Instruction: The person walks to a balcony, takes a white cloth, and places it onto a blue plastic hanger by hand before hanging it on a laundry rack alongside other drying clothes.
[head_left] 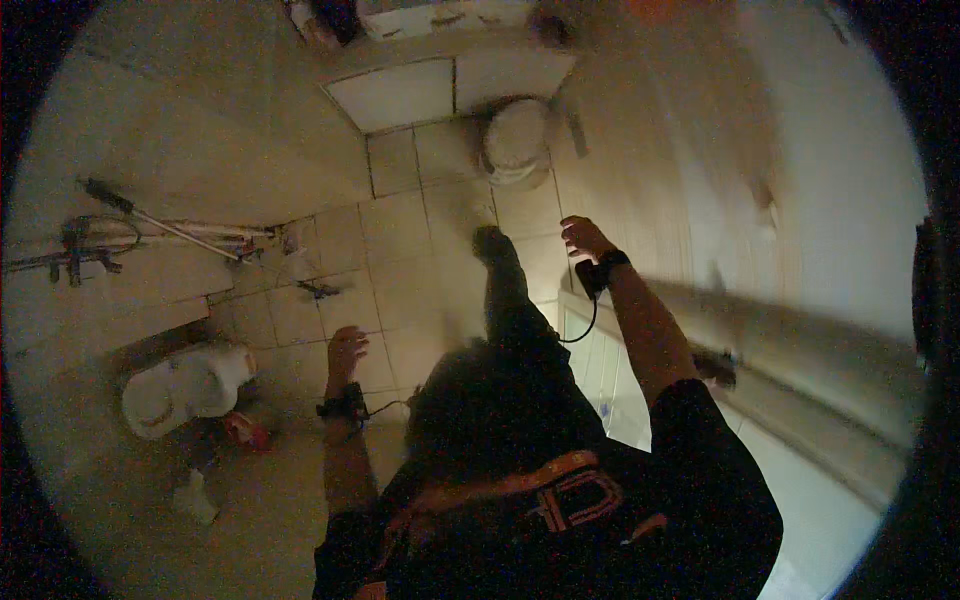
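My left hand (347, 350) hangs in the air over the tiled floor (395, 225), its fingers loosely bent and apart, with nothing seen in them. Farther forward and to the right, my right hand (587, 238) reaches out, fingers spread a little and also holding nothing that I can see. It is nearest to the lit strip of floor beside the pale door (680, 210). Each wrist wears a dark band with a cable, one on the left wrist (343, 403) and one on the right wrist (600, 268).
A white round-topped bin (517, 138) stands ahead, near a white-fronted cabinet (395, 95). On the left are a white toilet (185, 388) and a long pole (185, 235) with a dark end. My foot (488, 243) is forward on the tiles. The room is dim and blurred.
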